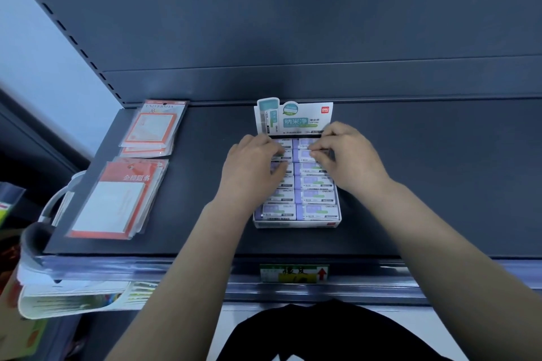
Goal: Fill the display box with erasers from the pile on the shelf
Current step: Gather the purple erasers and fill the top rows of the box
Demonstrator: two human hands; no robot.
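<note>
Erasers [318, 196] fill two rows in the display box [296, 224] near the middle of the shelf [205, 237], so I think I'm almost done, with my left hand [252, 164] and right hand [349, 155] curled, pinching the back ones straight.

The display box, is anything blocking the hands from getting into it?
Nothing visible does. The display box is open on top, and both the left hand and right hand already rest on the erasers inside.
</note>
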